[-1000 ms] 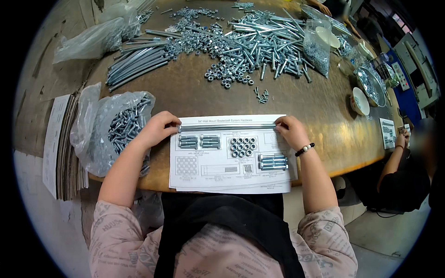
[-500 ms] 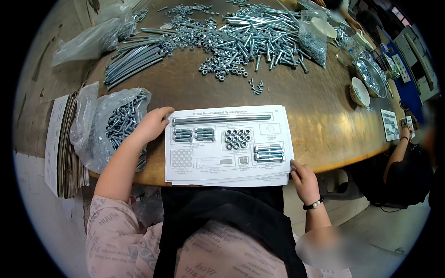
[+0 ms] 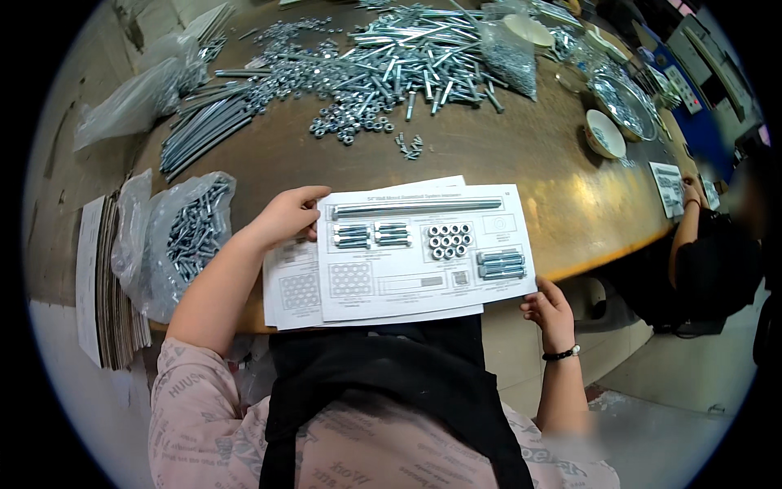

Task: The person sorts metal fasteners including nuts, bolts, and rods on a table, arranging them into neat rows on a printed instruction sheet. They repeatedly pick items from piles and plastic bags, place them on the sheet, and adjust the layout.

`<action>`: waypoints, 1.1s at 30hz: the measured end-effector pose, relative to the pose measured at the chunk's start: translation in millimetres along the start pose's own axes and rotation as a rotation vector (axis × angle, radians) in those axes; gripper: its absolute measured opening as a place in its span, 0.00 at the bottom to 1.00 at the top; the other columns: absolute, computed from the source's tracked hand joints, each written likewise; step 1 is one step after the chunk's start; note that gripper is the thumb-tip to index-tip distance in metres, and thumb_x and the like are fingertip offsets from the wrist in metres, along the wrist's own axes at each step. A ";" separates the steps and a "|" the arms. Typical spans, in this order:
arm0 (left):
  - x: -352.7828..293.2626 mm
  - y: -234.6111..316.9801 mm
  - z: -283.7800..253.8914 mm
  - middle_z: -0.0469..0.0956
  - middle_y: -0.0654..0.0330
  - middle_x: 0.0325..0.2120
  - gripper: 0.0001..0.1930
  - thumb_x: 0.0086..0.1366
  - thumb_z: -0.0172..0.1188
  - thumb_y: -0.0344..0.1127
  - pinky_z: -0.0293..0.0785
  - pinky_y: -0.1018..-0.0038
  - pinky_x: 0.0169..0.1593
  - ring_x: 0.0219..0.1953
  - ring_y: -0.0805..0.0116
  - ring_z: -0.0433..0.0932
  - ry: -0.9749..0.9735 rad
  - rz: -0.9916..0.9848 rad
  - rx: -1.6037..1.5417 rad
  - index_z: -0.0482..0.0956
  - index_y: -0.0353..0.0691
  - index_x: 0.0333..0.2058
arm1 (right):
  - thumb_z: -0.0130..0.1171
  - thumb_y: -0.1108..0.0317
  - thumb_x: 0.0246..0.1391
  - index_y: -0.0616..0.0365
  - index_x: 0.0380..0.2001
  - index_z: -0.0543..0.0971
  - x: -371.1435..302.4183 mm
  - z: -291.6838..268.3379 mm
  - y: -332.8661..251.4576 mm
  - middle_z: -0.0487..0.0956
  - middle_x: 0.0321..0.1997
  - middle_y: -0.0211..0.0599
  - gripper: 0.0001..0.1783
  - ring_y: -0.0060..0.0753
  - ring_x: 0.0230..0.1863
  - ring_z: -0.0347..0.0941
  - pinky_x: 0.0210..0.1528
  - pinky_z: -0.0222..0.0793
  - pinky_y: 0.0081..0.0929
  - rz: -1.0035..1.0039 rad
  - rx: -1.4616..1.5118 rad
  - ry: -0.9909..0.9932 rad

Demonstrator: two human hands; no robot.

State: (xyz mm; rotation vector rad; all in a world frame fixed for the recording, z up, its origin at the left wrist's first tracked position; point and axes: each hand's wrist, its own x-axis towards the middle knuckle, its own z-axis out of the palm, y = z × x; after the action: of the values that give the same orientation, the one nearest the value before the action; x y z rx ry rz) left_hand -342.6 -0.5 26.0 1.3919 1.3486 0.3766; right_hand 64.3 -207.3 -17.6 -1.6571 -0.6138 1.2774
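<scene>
My left hand (image 3: 287, 218) pinches the upper left corner of a white printed hardware card (image 3: 391, 305). At its lower right corner, my right hand (image 3: 551, 311) has curled fingers at the edge. Along the top of the card lies one long bolt (image 3: 417, 209). Below it are two groups of short bolts (image 3: 352, 236), rows of lock nuts (image 3: 448, 242) and a group of thicker bolts (image 3: 501, 265). More printed cards (image 3: 295, 265) lie beneath, showing at the left, top and bottom, near the table's front edge.
Loose bolts (image 3: 407, 69), lock nuts (image 3: 346, 118) and long rods (image 3: 208, 130) cover the far table. A plastic bag of bolts (image 3: 199, 228) and a cardboard stack (image 3: 110, 285) stand left. A bowl (image 3: 604, 134) and another person's arm (image 3: 688, 232) are at right.
The top card has slid right over the cards beneath, which now stick out at its left. My left hand moved right with it. The whole view has shifted slightly.
</scene>
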 end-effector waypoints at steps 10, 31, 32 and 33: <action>65.0 48.1 126.9 0.70 0.59 0.28 0.22 0.58 0.48 0.20 0.74 0.80 0.26 0.24 0.74 0.74 -0.138 0.061 -0.136 0.65 0.34 0.53 | 0.43 0.64 0.61 0.60 0.49 0.63 12.3 -22.6 30.8 0.73 0.32 0.32 0.17 0.23 0.29 0.71 0.29 0.70 0.20 -0.124 0.581 0.394; 98.5 125.6 261.5 0.56 0.52 0.59 0.33 0.57 0.48 0.25 0.66 0.81 0.41 0.44 0.69 0.68 -0.458 0.062 -0.535 0.48 0.38 0.61 | 0.51 0.66 0.55 0.59 0.42 0.72 138.1 -203.8 4.7 0.72 0.28 0.26 0.12 0.17 0.28 0.66 0.32 0.65 0.16 -0.299 0.706 0.851; 100.6 123.1 261.7 0.57 0.52 0.58 0.31 0.58 0.48 0.25 0.67 0.80 0.42 0.44 0.68 0.69 -0.479 0.064 -0.492 0.50 0.38 0.61 | 0.50 0.67 0.55 0.59 0.43 0.72 140.0 -207.5 -0.2 0.71 0.28 0.26 0.13 0.15 0.27 0.65 0.31 0.64 0.14 -0.341 0.656 0.933; 97.8 120.8 253.7 0.59 0.52 0.57 0.30 0.58 0.48 0.26 0.68 0.78 0.44 0.44 0.66 0.70 -0.441 0.195 -0.329 0.53 0.37 0.60 | 0.49 0.68 0.54 0.59 0.47 0.70 137.6 -184.3 -20.4 0.70 0.28 0.24 0.17 0.12 0.28 0.63 0.29 0.62 0.12 -0.405 0.596 1.006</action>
State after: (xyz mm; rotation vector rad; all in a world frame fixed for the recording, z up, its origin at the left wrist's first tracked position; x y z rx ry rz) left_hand -46.6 -5.2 -3.7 1.2402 0.7563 0.3734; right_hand 285.0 -152.8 -58.2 -1.3332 0.0686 0.1885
